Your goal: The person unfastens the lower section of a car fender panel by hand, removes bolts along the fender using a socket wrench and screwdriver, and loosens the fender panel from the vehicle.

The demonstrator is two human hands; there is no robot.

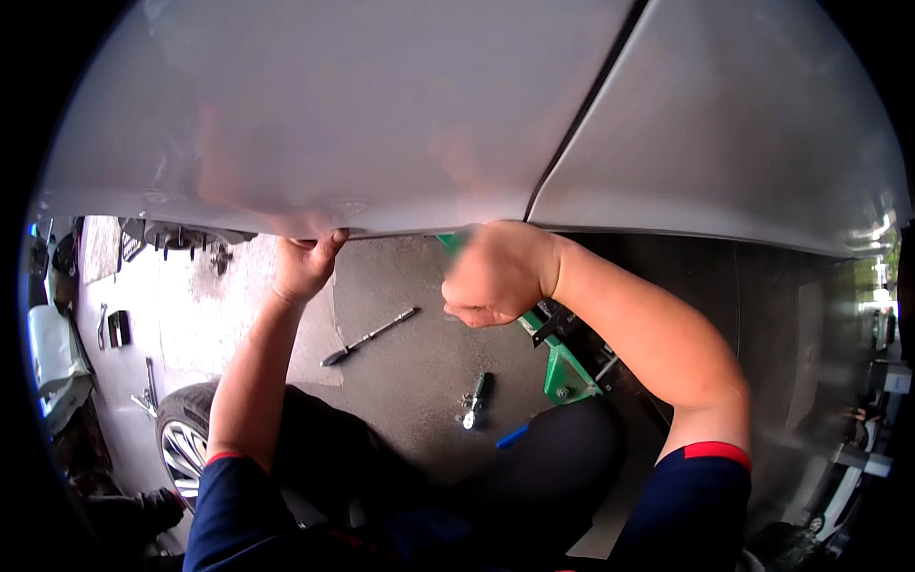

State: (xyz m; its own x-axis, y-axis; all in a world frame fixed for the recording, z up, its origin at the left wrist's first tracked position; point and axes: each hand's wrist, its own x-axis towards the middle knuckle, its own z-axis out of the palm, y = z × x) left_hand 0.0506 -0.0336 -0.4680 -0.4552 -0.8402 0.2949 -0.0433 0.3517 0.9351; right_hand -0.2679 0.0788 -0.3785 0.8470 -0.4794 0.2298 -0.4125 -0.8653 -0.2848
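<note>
Glossy silver car body panel (362, 114): left hand (303, 262) curls over its lower edge; right hand (496, 276), fisted, grips a green jack (562, 367) below it.

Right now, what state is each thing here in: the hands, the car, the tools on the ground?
Left hand: fingers curled in a grip on the car panel's lower edge.
Right hand: closed in a loose fist under the same edge; holding anything, cannot tell.
Silver car body: raised above the floor.
Wheel hub: bare, studs showing.
Wheel: off, on the ground.
Long wrench: lying flat, untouched.
Green jack: standing under the car.
</note>
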